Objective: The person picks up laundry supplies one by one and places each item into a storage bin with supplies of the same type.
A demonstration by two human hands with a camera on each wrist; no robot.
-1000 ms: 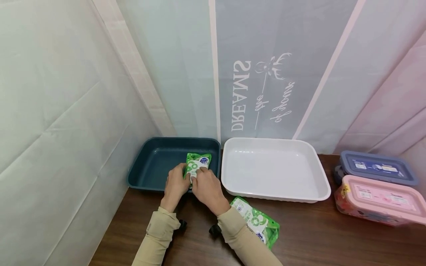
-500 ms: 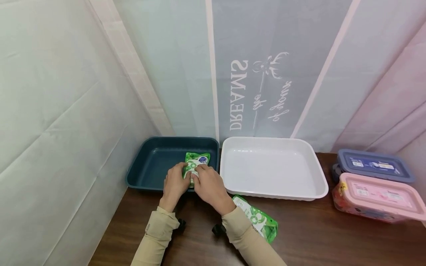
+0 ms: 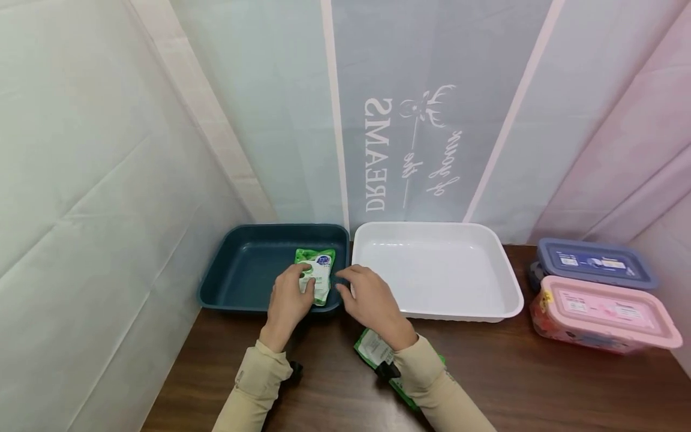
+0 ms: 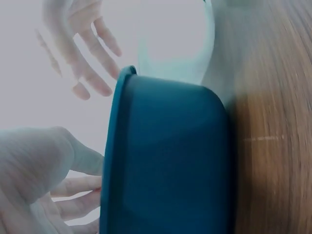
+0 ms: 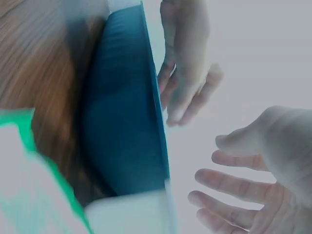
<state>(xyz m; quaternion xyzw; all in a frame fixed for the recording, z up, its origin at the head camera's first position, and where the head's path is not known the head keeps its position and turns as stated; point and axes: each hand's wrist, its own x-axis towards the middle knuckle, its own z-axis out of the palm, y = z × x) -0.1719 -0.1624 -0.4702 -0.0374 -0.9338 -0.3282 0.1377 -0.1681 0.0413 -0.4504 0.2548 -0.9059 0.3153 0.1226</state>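
A green and white pouch (image 3: pixel 317 282) lies flat in the dark teal tray (image 3: pixel 227 282), near its right side. My left hand (image 3: pixel 287 300) is over the tray's front rim, its loosely bent fingers at the pouch's left edge; whether they touch it, I cannot tell. My right hand (image 3: pixel 372 300) is apart from the pouch, near the adjoining tray corners, with nothing in its spread fingers (image 5: pixel 234 187). On the table, partly hidden beneath the right wrist, lies a second green and white pouch (image 3: pixel 372 347). The right wrist view shows a pouch (image 5: pixel 34 180) at lower left, blurred.
To the right of the teal tray stands a white tray (image 3: pixel 432 276). Farther right are a blue-lidded box (image 3: pixel 599 264) and a pink-lidded box (image 3: pixel 604 312). The dark wooden table (image 3: pixel 335 390) meets fabric walls (image 3: pixel 259 120) at the back and left.
My right hand has let go of the pouch in the teal tray and moved right, toward the white tray. The left hand has stayed near that pouch. The view has shifted slightly.
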